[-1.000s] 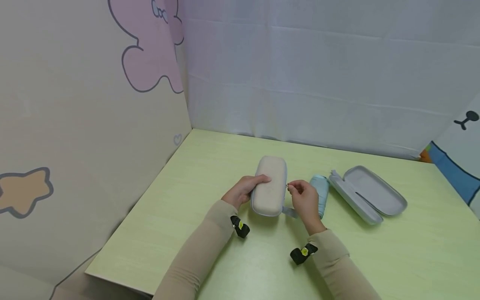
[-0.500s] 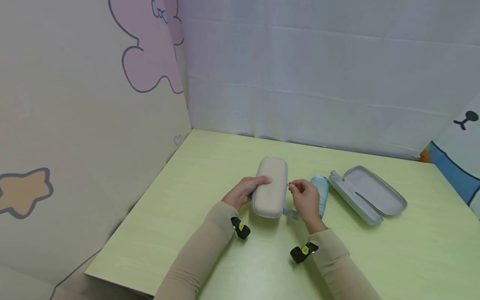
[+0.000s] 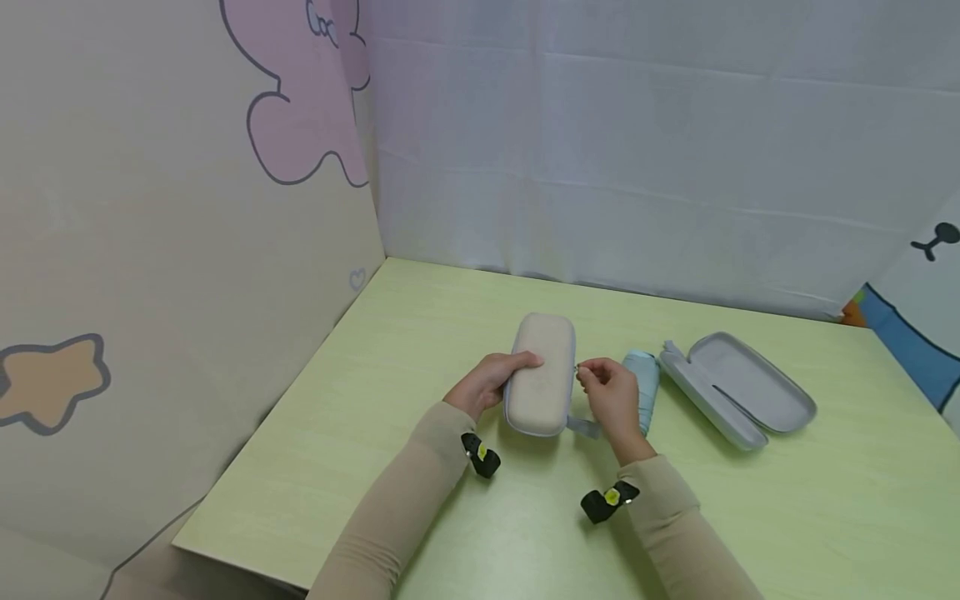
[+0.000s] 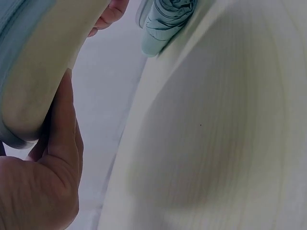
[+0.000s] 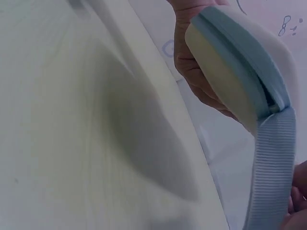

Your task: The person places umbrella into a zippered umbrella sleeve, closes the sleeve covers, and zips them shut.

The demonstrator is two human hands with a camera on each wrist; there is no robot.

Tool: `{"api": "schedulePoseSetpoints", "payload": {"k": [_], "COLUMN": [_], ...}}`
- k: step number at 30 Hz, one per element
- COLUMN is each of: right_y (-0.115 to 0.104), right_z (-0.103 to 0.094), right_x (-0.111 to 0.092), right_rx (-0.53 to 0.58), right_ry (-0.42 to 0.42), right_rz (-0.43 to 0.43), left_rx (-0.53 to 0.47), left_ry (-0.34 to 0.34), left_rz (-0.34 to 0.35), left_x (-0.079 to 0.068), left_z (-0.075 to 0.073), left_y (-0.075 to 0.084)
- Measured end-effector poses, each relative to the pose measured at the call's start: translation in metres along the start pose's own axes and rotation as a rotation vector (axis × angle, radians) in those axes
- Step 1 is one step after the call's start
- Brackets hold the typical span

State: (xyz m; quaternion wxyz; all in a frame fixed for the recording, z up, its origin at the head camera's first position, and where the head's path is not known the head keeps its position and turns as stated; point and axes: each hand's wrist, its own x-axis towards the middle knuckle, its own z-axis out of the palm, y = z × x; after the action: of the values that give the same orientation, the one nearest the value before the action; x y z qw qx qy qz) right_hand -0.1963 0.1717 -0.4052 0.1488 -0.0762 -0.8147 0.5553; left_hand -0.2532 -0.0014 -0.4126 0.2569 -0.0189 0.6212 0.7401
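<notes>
A cream zip case with pale blue edging hangs over the table, its long side pointing away from me. My left hand grips its left side, thumb on top and fingers underneath. At the right edge my right hand pinches the small zipper pull. A ribbed fabric strap sticks out from the case's near right corner; beside it in the right wrist view, the zipper seam shows a short dark gap. Just right of the right hand lies a light blue folded umbrella, partly hidden by that hand.
A grey hard case lies unfolded to the right of the umbrella, with a slim dark strip along its inside. The pale green table meets a wall on the left and a white cloth at the back.
The case and both hands have shifted very slightly to the right since a second ago. The left hand's grip and the right hand's pinch look the same.
</notes>
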Motion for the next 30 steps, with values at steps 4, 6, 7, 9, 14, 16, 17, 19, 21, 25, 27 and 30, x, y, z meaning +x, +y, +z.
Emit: {"api": "schedulePoseSetpoints", "payload": {"k": [4, 6, 7, 9, 14, 16, 17, 19, 21, 25, 27, 30], "right_y": [-0.002, -0.003, -0.003, -0.004, -0.002, -0.001, -0.002, -0.003, -0.005, -0.005, -0.005, -0.005], "right_z": [-0.007, -0.011, -0.013, -0.016, -0.019, -0.019, -0.019, -0.019, -0.019, -0.015, -0.012, -0.009], "right_x": [0.003, 0.005, 0.006, 0.007, 0.008, 0.008, 0.008, 0.008, 0.008, 0.006, 0.005, 0.004], "right_rx": [0.22, 0.316, 0.349, 0.356, 0.317, 0.328, 0.341, 0.365, 0.38, 0.294, 0.235, 0.189], "right_ry": [-0.093, -0.141, -0.162, -0.2, -0.257, -0.267, -0.269, -0.26, -0.239, -0.173, -0.14, -0.105], "right_rz": [0.127, 0.186, 0.211, 0.241, 0.298, 0.318, 0.328, 0.349, 0.363, 0.3, 0.256, 0.229], "left_rx": [-0.013, -0.02, -0.022, -0.021, -0.019, -0.024, -0.027, -0.027, -0.024, -0.019, -0.018, -0.012], "left_ry": [0.007, 0.011, 0.013, 0.012, 0.011, 0.013, 0.017, 0.02, 0.012, -0.002, -0.004, -0.007], "left_rz": [0.007, 0.011, 0.012, 0.016, 0.022, 0.021, 0.019, 0.015, 0.014, 0.007, 0.005, 0.004], "left_x": [0.001, 0.001, 0.001, 0.002, 0.003, 0.003, 0.002, 0.002, 0.0, -0.001, -0.001, 0.0], "left_z": [0.0, -0.001, -0.001, -0.001, 0.0, 0.0, 0.0, 0.001, 0.002, 0.003, 0.003, 0.003], "left_y": [0.0, 0.0, -0.001, -0.001, -0.001, -0.001, -0.001, 0.0, 0.0, -0.001, -0.001, -0.002]}}
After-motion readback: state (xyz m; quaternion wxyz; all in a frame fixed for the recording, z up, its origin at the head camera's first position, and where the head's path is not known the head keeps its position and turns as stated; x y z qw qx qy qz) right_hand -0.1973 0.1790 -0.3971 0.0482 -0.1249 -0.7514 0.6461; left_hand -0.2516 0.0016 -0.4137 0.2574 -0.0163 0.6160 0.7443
